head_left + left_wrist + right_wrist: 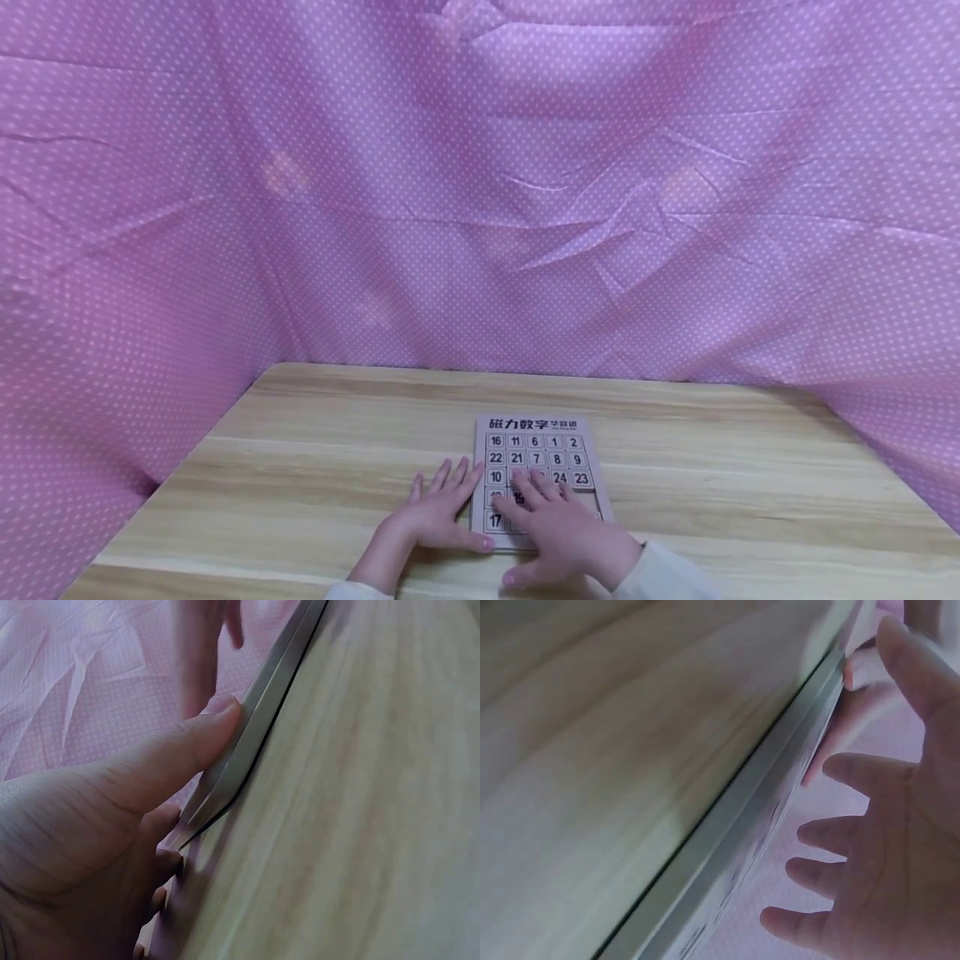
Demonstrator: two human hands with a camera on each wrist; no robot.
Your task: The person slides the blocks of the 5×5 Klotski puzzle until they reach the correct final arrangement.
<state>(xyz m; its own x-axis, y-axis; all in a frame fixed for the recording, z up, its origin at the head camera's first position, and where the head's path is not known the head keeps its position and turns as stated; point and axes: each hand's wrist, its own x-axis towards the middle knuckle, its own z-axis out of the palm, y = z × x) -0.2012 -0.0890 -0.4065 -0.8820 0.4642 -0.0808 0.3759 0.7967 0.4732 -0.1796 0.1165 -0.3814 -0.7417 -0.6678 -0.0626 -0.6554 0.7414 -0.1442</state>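
A sliding number puzzle (536, 458) lies flat on the table, its numbered tiles set in a light frame with dark Chinese characters along the top. My left hand (435, 515) is at its left side with the fingers spread and fairly straight. In the left wrist view the left thumb (202, 735) touches the puzzle's frame (259, 724). Over the lower tiles is my right hand (558, 529), fingers spread, hiding several numbers. The right wrist view shows the right hand's fingers (829, 836) extended, apart from the frame's side (727, 825), holding nothing.
The puzzle is on a wooden table (337, 425) with light and dark grain. Pink cloth (480, 292) with white dots hangs behind the table and along both sides. A tile-free gap (590, 502) shows at the puzzle's lower right, partly behind the right hand.
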